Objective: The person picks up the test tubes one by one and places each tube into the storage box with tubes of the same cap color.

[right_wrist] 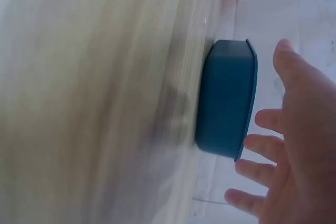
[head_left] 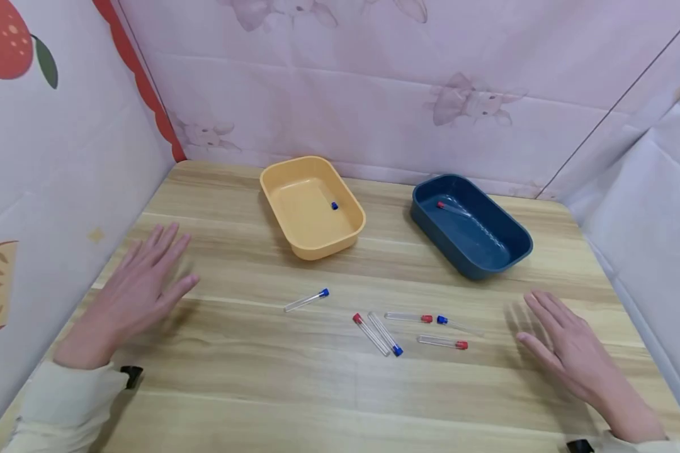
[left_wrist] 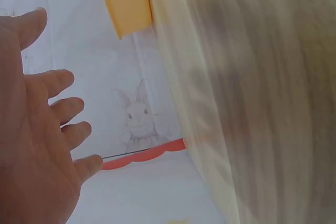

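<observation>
My left hand hovers at the left side of the table, fingers straight and holding nothing. Over the right side, my right hand is likewise empty, its fingers extended towards the blue tray. Between the hands lie several clear test tubes with red or blue caps. One blue-capped tube lies apart, nearer the left hand. A red-capped tube and a blue-capped tube are closest to the right hand. Inside the blue tray rests a red-capped tube; a blue-capped tube is in the yellow tray.
Both trays stand towards the back of the wooden table. A pink fabric wall with rabbit prints rises behind it. White printed sheets enclose the left and right sides.
</observation>
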Motion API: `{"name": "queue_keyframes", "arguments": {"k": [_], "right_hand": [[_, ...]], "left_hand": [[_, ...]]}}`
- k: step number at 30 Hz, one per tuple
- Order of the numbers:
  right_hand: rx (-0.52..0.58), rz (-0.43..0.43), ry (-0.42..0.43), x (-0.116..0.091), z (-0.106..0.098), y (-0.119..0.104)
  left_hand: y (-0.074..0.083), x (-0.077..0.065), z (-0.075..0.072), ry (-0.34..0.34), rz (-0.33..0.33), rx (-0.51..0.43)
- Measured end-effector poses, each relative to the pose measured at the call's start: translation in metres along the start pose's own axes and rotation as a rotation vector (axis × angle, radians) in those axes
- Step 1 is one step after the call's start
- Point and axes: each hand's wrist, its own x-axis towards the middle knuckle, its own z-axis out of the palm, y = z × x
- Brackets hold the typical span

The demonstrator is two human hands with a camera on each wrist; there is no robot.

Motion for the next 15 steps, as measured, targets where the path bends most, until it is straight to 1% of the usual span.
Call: {"name": "queue_keyframes", "arguments": {"k": [3,8,15], "right_hand": [[0.019,0.0,0.013,-0.002,0.004,-0.007],[0.031,-0.009,0.027,0.0,0.006,-0.019],[0.027,-0.004,0.032,0.006,0.008,-0.032]], "left_hand": [[0.002,0.003,0.0,0.005,-0.009,-0.008],[0.005,0.007,0.004,0.02,-0.023,-0.024],[0.011,0.017,0.003,0.062,-0.018,-0.055]]}}
